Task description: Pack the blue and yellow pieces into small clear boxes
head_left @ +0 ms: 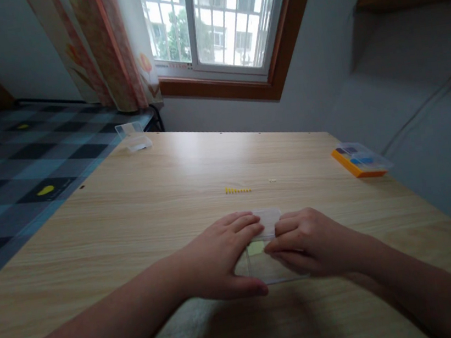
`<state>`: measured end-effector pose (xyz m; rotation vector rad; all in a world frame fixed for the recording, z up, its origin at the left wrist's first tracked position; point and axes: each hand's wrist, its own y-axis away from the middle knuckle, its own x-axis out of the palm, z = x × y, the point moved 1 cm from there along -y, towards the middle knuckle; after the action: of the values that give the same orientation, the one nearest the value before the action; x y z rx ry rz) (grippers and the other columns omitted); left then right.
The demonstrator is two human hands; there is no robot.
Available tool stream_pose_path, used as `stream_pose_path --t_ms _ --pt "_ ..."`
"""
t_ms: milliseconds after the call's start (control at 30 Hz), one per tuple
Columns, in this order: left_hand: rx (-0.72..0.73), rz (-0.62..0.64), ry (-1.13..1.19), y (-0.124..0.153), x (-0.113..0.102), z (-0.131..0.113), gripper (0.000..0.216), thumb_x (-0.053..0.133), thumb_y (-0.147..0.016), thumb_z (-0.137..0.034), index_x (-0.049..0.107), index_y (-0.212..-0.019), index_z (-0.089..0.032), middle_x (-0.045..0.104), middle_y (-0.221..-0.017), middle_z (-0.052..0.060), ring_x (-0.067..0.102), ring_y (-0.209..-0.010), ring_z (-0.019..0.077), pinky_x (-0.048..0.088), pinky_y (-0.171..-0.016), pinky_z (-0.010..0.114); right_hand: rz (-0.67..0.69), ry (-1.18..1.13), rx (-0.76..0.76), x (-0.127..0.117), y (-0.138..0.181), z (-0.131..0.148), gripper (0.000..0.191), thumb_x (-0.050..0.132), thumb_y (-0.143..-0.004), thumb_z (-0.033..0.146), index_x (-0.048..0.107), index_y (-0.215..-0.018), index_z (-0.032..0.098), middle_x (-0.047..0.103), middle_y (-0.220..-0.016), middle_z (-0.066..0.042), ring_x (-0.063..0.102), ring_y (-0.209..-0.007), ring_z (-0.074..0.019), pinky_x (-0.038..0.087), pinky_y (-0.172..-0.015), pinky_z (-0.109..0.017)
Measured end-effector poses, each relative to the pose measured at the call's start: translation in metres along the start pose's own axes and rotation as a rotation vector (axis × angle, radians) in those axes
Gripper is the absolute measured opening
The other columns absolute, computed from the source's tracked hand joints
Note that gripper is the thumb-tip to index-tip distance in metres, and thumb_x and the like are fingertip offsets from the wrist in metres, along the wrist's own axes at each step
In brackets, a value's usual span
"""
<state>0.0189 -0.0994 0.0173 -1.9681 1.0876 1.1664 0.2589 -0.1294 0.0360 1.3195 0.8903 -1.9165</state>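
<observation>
A clear plastic box (280,266) lies with its lid folded back on the table in front of me. My left hand (224,258) spans the box's left side, fingers over the lid part (270,219) and thumb along the near edge. At the box's right side my right hand (308,244) is closed, its fingertips together over the box. A pale yellow-green piece (255,249) shows between the hands, touching or nearly touching the right fingertips. What those fingertips pinch, if anything, is hidden.
Beyond the box, a row of tiny yellow pieces (238,190) and a few tiny whitish bits (272,180) lie on the wooden table (132,220). Another clear box (134,138) stands open at the far left corner. An orange-based case (359,161) sits at the right edge.
</observation>
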Motion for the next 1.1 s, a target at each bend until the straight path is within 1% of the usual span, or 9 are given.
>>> stream_pose_path --t_ms 167,267,367,533,833,1000,1100 --pt "-0.008 -0.001 0.017 0.0004 -0.0001 -0.0005 0.096 0.075 -0.076 -0.07 0.05 -0.148 -0.011 0.047 -0.155 0.021 0.041 -0.146 0.0394 0.031 -0.122 0.054 0.027 0.004 -0.001 -0.0002 0.0004 -0.0012 0.022 0.053 -0.096 0.019 0.074 -0.089 0.02 0.063 -0.074 0.0 0.053 -0.065 -0.0131 0.035 -0.063 -0.03" --pt "-0.004 -0.015 0.032 0.0 -0.0015 -0.002 0.093 0.073 -0.077 -0.07 0.051 -0.147 -0.013 0.048 -0.154 0.021 0.042 -0.145 0.0395 0.032 -0.121 0.054 0.036 0.012 -0.009 0.001 -0.0004 -0.0006 0.023 0.052 -0.096 0.018 0.073 -0.087 0.02 0.064 -0.074 -0.001 0.054 -0.067 -0.0137 0.035 -0.064 -0.03" --pt "0.0 -0.018 0.042 -0.0005 -0.0019 -0.0025 0.091 0.073 -0.078 -0.07 0.051 -0.146 -0.014 0.049 -0.154 0.021 0.043 -0.144 0.04 0.032 -0.121 0.055 0.025 0.013 -0.014 0.0018 -0.0018 0.0001 0.023 0.052 -0.096 0.019 0.073 -0.087 0.02 0.065 -0.075 -0.001 0.055 -0.067 -0.0138 0.036 -0.064 -0.029" --pt "-0.002 -0.008 0.027 -0.0008 -0.0001 -0.0008 0.098 0.076 -0.075 -0.069 0.05 -0.147 -0.009 0.047 -0.155 0.023 0.04 -0.146 0.0407 0.031 -0.122 0.054 0.028 0.019 -0.013 0.002 -0.0019 -0.0003 0.022 0.053 -0.096 0.019 0.073 -0.086 0.02 0.064 -0.074 -0.001 0.055 -0.067 -0.0137 0.036 -0.064 -0.029" --pt "-0.008 0.001 0.012 -0.001 -0.0008 -0.0017 0.095 0.075 -0.076 -0.069 0.049 -0.149 -0.014 0.047 -0.156 0.02 0.041 -0.146 0.039 0.033 -0.121 0.053 0.028 0.028 0.0 0.0013 -0.0018 -0.0002 0.023 0.052 -0.097 0.02 0.073 -0.086 0.02 0.064 -0.074 -0.001 0.054 -0.066 -0.0134 0.035 -0.064 -0.03" --pt "-0.009 0.01 -0.005 -0.0006 -0.0003 -0.0004 0.097 0.074 -0.077 -0.07 0.048 -0.15 -0.011 0.046 -0.156 0.02 0.04 -0.147 0.0382 0.031 -0.123 0.052 0.03 0.023 0.004 0.002 -0.0017 0.0012 0.022 0.053 -0.096 0.019 0.073 -0.086 0.02 0.064 -0.074 -0.001 0.055 -0.067 -0.0133 0.036 -0.064 -0.029" --pt "-0.009 0.005 -0.002 0.0001 0.0007 0.0002 0.097 0.074 -0.076 -0.071 0.049 -0.149 -0.012 0.046 -0.156 0.02 0.04 -0.146 0.0386 0.031 -0.122 0.052 -0.006 0.004 -0.016 -0.0005 -0.0011 0.0021 0.023 0.053 -0.097 0.02 0.075 -0.09 0.02 0.064 -0.073 -0.001 0.055 -0.064 -0.0128 0.036 -0.061 -0.029"
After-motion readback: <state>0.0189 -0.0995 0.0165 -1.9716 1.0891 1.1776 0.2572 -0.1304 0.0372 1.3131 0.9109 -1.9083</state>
